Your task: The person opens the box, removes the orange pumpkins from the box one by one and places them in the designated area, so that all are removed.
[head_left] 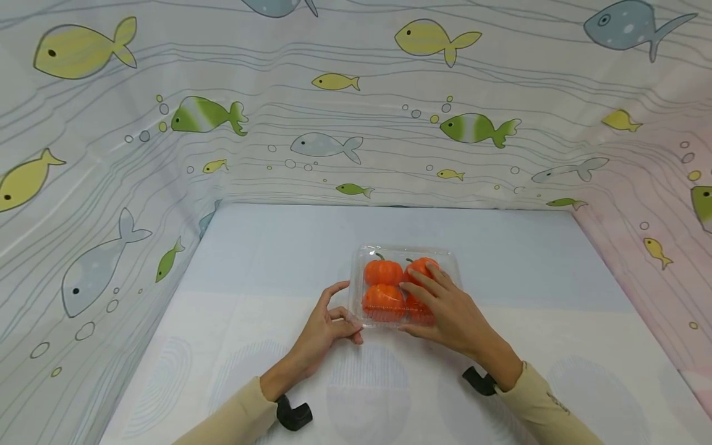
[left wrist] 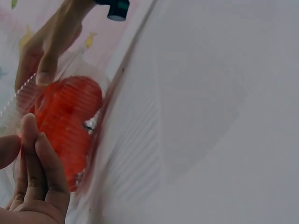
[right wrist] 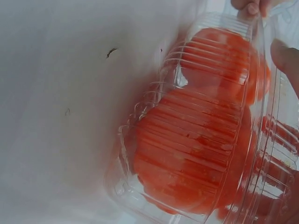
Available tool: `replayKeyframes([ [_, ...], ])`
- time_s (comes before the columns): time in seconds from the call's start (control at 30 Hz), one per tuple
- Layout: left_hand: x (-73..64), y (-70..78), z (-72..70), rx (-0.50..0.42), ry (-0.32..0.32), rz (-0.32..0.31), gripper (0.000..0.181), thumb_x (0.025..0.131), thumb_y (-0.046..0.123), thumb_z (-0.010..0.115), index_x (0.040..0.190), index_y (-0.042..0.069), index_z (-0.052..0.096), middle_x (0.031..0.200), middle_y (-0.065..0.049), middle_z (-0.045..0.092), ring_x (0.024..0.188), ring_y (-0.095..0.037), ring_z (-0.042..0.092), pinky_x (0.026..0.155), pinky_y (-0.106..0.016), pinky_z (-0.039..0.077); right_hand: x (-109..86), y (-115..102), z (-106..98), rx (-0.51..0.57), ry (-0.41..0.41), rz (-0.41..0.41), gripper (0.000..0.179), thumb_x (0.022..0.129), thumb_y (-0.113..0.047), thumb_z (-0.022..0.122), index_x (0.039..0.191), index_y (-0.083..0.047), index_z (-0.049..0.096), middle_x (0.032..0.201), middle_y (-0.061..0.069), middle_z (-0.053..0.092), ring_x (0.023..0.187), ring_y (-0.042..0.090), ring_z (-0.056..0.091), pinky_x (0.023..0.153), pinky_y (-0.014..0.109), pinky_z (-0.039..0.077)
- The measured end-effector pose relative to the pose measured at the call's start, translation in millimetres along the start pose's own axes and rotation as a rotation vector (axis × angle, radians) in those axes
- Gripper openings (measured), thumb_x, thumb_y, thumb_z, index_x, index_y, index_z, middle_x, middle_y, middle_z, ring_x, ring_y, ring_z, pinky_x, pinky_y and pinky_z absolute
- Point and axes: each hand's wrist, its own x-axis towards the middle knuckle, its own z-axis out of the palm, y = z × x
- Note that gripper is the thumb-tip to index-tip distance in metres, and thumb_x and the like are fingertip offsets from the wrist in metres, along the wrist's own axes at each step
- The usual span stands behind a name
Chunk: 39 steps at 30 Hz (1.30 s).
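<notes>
A clear plastic clamshell box (head_left: pixel 356 296) rests on the table with several small orange pumpkins (head_left: pixel 383 272) in it, some with green stems. My left hand (head_left: pixel 328 324) pinches the box's near left corner between thumb and fingers. In the left wrist view its fingertips (left wrist: pixel 29 122) come together at the rim. Over the lid's right half lies my right hand (head_left: pixel 447 306), its fingers spread and fairly straight on top, its thumb along the front edge. That hand partly hides the two pumpkins on the right. Ribbed side walls (right wrist: pixel 205 130) show in the right wrist view.
A pale table cover (head_left: pixel 267 247) with faint round patterns lies beneath the box. Fish-printed sheeting (head_left: pixel 267 123) rises behind and at both sides. A black wrist mount (head_left: pixel 293 415) sits at the left cuff, another mount (head_left: pixel 479 381) at the right.
</notes>
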Motion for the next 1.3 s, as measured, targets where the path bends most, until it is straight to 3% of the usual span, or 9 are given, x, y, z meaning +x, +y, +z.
replayKeyframes([
  [0.27, -0.5, -0.6, -6.0, 0.078, -0.044, 0.026, 0.072, 0.098, 0.012, 0.072, 0.156, 0.026, 0.032, 0.092, -0.017, 0.068, 0.077, -0.033, 0.072, 0.085, -0.045, 0.06, -0.9, 1, 1, 0.009, 0.021, -0.01, 0.079, 0.072, -0.048, 0.092, 0.138, -0.015, 0.064, 0.148, 0.013, 0.056, 0.141, 0.046, 0.043, 0.092, 0.06, 0.055],
  [0.57, 0.7, 1.7, -9.2, 0.094, -0.085, 0.012, 0.072, 0.097, 0.012, 0.073, 0.154, 0.028, 0.033, 0.094, -0.02, 0.07, 0.079, -0.036, 0.071, 0.083, -0.042, 0.06, -2.6, -1, -1, -0.03, 0.002, 0.001, 0.084, 0.069, -0.054, 0.092, 0.139, -0.016, 0.064, 0.151, 0.011, 0.054, 0.143, 0.044, 0.04, 0.091, 0.06, 0.056],
  [0.87, -1.4, -4.9, -10.6, 0.095, -0.094, -0.004, 0.073, 0.097, 0.013, 0.073, 0.155, 0.029, 0.032, 0.095, -0.021, 0.069, 0.081, -0.041, 0.07, 0.086, -0.041, 0.059, -7.8, -2, 0, -0.03, -0.024, 0.011, 0.089, 0.067, -0.055, 0.093, 0.142, -0.018, 0.061, 0.153, 0.01, 0.052, 0.145, 0.044, 0.037, 0.09, 0.058, 0.056],
  [1.3, -3.9, -5.5, -10.6, 0.073, -0.11, 0.007, 0.074, 0.097, 0.01, 0.073, 0.155, 0.029, 0.031, 0.096, -0.02, 0.068, 0.078, -0.032, 0.071, 0.083, -0.043, 0.06, -11.7, -2, -5, -0.049, 0.009, -0.029, 0.084, 0.07, -0.051, 0.092, 0.14, -0.017, 0.063, 0.151, 0.009, 0.054, 0.142, 0.042, 0.043, 0.092, 0.055, 0.057],
])
